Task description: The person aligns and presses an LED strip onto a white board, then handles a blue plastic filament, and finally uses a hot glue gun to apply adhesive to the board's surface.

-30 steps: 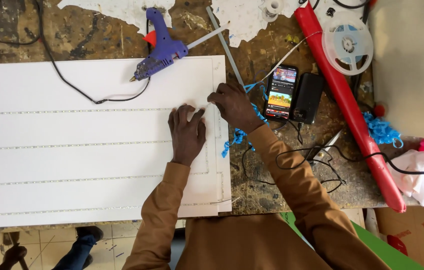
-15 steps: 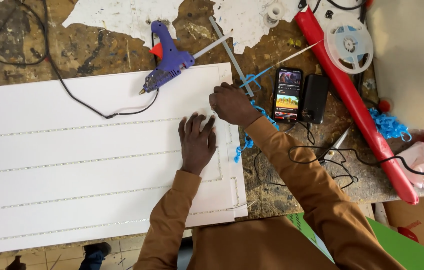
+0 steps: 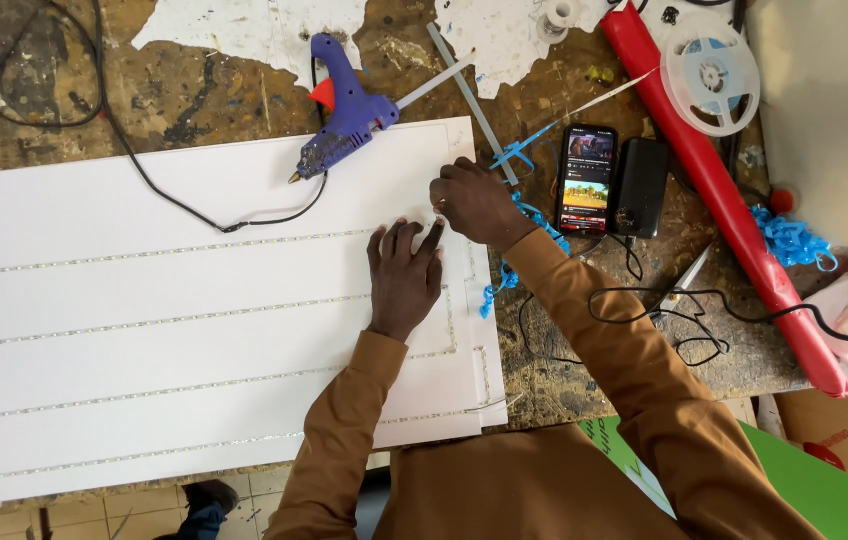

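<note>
A large white board (image 3: pixel 144 290) with several thin light strips running along it lies across the workbench. My left hand (image 3: pixel 404 275) rests flat on the board near its right end, fingers spread and pressing down. Just above and to the right, my right hand (image 3: pixel 472 203) has its fingers curled at the board's surface, fingertips touching the strip beside my left fingertips; what it pinches is too small to tell. A blue glue gun (image 3: pixel 344 110) lies on the board's top edge with a clear glue stick (image 3: pixel 434 82) poking out of its back.
A phone (image 3: pixel 586 178) with a lit screen and a black power bank (image 3: pixel 640 187) lie right of my hands. A red tube (image 3: pixel 714 185), a white reel (image 3: pixel 709 75), blue plastic scraps (image 3: pixel 794 238), loose black cables (image 3: pixel 664 310) and scissors (image 3: pixel 679 282) clutter the right side.
The view has shifted slightly, so the board sits a little higher and more tilted. Both hands stay at the same spot on the board's right end, the left still flat.
</note>
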